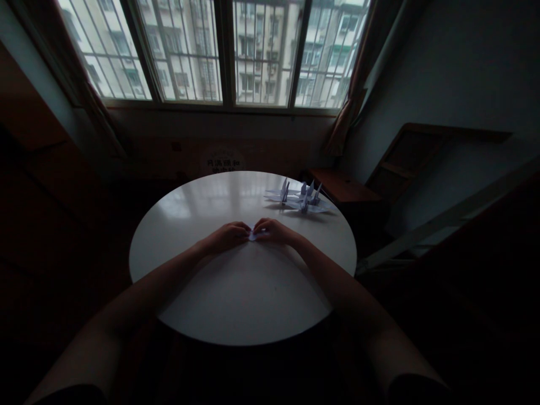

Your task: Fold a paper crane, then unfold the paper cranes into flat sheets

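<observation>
A small folded piece of white paper [252, 236] sits at the middle of the round white table [244, 304], pinched from both sides. My left hand [231, 234] closes on its left side, fingertips bent inward. From the right, my right hand [272, 230] grips the other side, with fingers curled and the fingertips of both hands almost meeting. Most of the paper is hidden by the fingers, so its folds cannot be made out. Beyond my right hand, several folded paper cranes [304, 203] stand close together near the table's far right edge.
A low reddish wooden piece of furniture [350, 190] stands behind the table's right side. Barred windows [228, 53] with curtains [343, 124] fill the far wall. Slanted rails [422, 236] stand at the right, and a dark wooden cabinet [34, 112] at the left. The room is dim.
</observation>
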Tool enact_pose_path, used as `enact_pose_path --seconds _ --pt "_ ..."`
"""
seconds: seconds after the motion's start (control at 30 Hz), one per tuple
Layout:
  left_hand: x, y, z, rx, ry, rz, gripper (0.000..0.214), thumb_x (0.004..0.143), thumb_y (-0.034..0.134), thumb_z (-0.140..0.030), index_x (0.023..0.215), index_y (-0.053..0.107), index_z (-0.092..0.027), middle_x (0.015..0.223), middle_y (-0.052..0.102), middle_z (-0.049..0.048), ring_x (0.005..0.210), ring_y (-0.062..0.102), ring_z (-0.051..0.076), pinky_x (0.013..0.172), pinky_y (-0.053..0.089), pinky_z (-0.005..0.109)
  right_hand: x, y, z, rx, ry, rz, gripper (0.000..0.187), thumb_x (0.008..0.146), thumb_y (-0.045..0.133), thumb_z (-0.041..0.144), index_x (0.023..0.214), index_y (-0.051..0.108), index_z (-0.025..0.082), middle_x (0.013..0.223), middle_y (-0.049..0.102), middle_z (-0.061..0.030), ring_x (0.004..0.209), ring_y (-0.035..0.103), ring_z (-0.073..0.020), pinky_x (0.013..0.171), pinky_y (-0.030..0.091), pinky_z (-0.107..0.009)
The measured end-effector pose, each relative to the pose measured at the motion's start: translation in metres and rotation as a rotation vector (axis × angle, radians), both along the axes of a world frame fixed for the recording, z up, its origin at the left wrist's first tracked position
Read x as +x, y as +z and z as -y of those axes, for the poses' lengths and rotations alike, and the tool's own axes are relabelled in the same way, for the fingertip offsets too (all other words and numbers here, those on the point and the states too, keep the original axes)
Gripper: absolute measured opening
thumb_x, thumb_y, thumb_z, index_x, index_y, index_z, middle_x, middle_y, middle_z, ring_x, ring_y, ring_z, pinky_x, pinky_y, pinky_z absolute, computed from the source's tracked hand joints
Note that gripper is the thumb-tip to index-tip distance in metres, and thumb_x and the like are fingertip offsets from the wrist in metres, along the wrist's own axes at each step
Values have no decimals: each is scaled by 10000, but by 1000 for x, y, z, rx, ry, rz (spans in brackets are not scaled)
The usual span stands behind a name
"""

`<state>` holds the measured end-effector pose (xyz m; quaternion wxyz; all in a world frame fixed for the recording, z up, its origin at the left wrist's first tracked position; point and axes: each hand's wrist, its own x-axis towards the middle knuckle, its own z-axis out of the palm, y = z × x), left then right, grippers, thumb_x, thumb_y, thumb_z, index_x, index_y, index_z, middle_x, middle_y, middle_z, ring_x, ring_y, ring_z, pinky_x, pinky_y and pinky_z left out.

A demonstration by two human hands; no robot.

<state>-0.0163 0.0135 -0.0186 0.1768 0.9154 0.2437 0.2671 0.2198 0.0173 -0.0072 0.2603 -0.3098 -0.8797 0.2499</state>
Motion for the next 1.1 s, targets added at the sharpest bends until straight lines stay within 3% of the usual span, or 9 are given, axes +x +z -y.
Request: enact_pose_path --seconds 0.5,1.1 --pt "-3 -5 -9 86 -10 19 206 874 636 -358 931 738 -188 1004 703 96 886 664 162 820 518 277 1 -4 -4 5 18 -2 167 748 753 240 900 759 172 960 665 -77 856 638 -171 805 499 -299" --pt "-10 -3 -12 159 99 -55 199 849 661 -389 851 754 -213 962 723 72 825 663 161 782 500 284 1 -2 -1 -4 2 12 162 783 724 254 909 748 156 980 663 -94 869 639 -178 807 497 -303"
